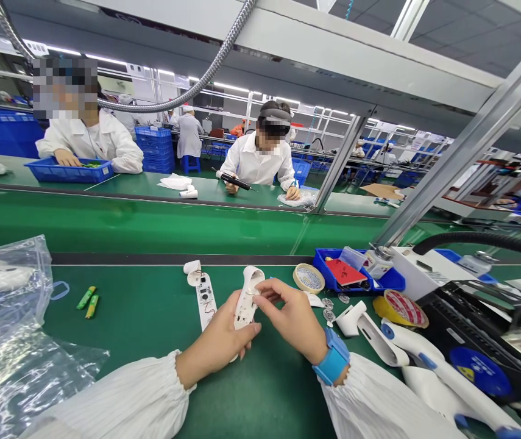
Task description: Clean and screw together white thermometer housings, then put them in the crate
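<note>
My left hand (pixel 218 335) is wrapped round a white plastic housing half (pixel 247 299), its hollow inner side facing up and its curved end pointing away from me. Over the housing's right side, my right hand (pixel 293 312) has thumb and forefinger drawn together at the inner face; whatever is between them is too small to make out. A blue band (pixel 332 356) circles the right wrist. Just beyond my left hand lies a second white housing part with a circuit board (pixel 204 299) and thin wires. Small round metallic discs (pixel 328 315) lie right of my right hand.
Two green batteries (pixel 89 299) and clear plastic bags (pixel 36 341) lie left. To the right are a tape roll (pixel 309 278), blue tray (pixel 383 280), yellow-rimmed roll (pixel 401 310), white housings (pixel 381 335) and a black machine (pixel 461 347). Two co-workers sit across the green bench (pixel 150 225).
</note>
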The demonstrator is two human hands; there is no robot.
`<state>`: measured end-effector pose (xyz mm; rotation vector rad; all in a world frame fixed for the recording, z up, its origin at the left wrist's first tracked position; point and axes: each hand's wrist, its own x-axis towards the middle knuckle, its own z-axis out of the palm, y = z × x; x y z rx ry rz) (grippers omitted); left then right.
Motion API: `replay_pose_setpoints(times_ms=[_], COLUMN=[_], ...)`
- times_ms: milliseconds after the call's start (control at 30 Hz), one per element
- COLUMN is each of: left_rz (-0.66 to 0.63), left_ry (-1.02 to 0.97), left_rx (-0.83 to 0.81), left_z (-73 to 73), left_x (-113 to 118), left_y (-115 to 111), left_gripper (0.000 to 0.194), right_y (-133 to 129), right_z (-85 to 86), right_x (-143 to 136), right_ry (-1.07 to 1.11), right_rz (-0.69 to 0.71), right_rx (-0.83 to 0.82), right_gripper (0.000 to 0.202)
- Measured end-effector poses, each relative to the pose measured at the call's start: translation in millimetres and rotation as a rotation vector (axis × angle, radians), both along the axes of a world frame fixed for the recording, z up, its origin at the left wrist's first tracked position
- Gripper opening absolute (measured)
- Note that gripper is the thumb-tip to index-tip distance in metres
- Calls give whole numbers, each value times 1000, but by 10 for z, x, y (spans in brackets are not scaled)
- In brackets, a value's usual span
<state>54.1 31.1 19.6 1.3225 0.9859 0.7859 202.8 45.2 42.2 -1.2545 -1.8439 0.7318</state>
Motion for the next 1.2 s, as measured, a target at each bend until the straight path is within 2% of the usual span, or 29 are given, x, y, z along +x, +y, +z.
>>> replay_pose_setpoints(times_ms=[167,300,400,467,633,833,1000,1200], left_rz=[10,17,28,45,156,276,307,302], left_ry=[-16,-4,9,-4,-118,-174,-136,-180], left_rx=[12,16,11,-8,-61,-1,56,43], left_z=[-29,-63,-42,-4,82,89,98,90], left_x=[8,8,8,5,-20,-43,-39,-40], left_y=[-9,1,-2,-4,28,76,65,68], left_gripper=[41,40,38,36,23,32,27,21], right_y=[-15,-14,-28,-42,-71,-103,-104,-99], right_z=[5,-43,-54,-46,-18,-7,8,5], right_x=[-2,5,14,23,42,12,-11,-2], right_ry=[-166,-343,-453,-461,-329,-237,-10,3], right_rz=[-37,-15,23,41,64,104,101,63], right_rx=[152,326,451,476,372,241,10,-26], right_gripper=[8,12,17,18,11,11,11,11])
